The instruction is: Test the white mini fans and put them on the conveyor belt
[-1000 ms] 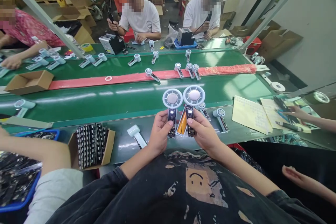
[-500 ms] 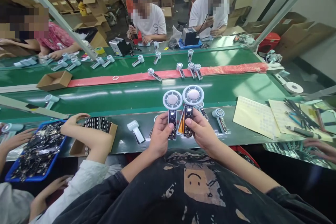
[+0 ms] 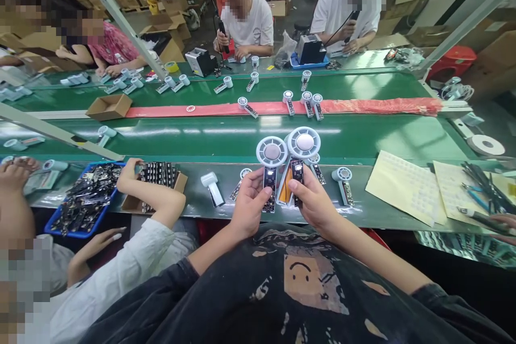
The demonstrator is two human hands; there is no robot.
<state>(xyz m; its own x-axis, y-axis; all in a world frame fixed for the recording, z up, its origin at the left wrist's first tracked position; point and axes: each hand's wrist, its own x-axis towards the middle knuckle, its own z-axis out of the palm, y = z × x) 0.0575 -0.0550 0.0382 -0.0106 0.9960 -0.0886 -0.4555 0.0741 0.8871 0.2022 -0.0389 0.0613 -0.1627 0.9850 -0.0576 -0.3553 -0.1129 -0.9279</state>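
Note:
My left hand [image 3: 249, 201] is closed round the handle of a handheld fan [image 3: 272, 151], its thumb on the black circuit board. In my right hand [image 3: 316, 199] is another handheld fan [image 3: 304, 142], upright, with a black circuit board under my thumb and an orange-yellow part showing at the handle's left side. Both fans have pale blue round heads, side by side and facing me. On the bench behind and beside my hands lie more fans: a pale one [image 3: 212, 188] to the left, one [image 3: 344, 174] to the right, and others partly hidden by my hands.
A blue tray [image 3: 115, 191] of black circuit boards and a cardboard box [image 3: 181, 183] of boards stand left, where a co-worker's arm [image 3: 155, 193] reaches in. Yellowish sheets [image 3: 399, 185] and black-handled tools lie right. Ahead runs a green conveyor [image 3: 181, 142] with a red strip [image 3: 217, 109] bearing fans.
The view has shifted, so the bench scene sits further right. My right hand's fan has turned slightly, showing more of the orange-yellow part. Both hands keep their hold.

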